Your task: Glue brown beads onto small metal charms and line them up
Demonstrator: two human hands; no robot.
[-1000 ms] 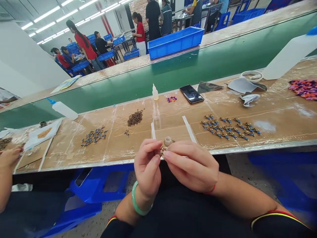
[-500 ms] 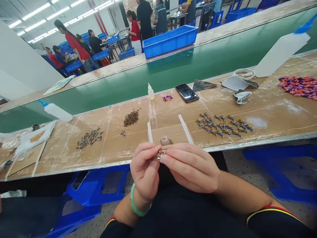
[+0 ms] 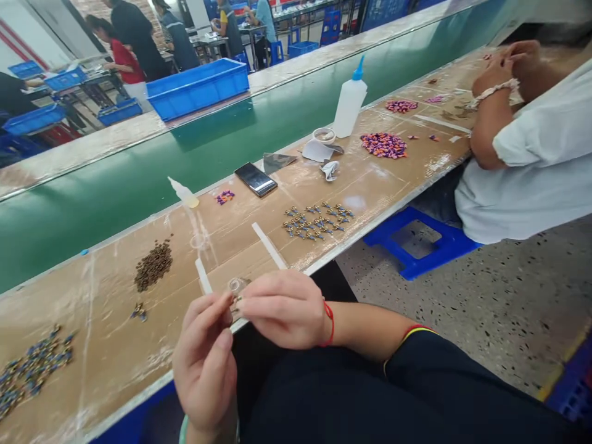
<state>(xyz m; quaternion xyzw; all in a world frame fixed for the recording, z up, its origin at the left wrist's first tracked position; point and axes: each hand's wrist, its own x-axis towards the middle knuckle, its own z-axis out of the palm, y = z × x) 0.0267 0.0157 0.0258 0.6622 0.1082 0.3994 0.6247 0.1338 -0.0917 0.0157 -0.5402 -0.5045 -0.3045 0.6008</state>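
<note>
- A long workshop is seen, with a green conveyor belt (image 3: 115, 191) running alongside a cardboard-covered surface (image 3: 106, 290); a blue crate (image 3: 198, 88) is set on the belt's far ledge, and other workers are seen at tables beyond it.
- A small gold piece (image 3: 237, 306) is held just above the near edge of the surface. Its shape is too small to make out, and it is partly hidden by the fingers.
- The piece is pinched by the left hand (image 3: 203, 364), which is curled, and a jade bangle (image 3: 184, 430) is partly seen on its wrist.
- The same piece is gripped from the other side by the right hand (image 3: 282, 310), its fingers held close together; a red string (image 3: 331, 324) is tied at the wrist.
- A small glass cup (image 3: 238, 285) is placed on the surface just behind the hands, between two white strips (image 3: 269, 245).
- Rows of blue-and-gold charms (image 3: 318, 222) are laid out to the right of the hands; a pile of brown beads (image 3: 153, 266) lies to the left.
- A phone (image 3: 256, 179) and a white glue bottle (image 3: 350, 105) are placed farther along.
- A co-worker in a white shirt (image 3: 513, 166) is seated at the right on a blue stool (image 3: 416, 243).
</note>
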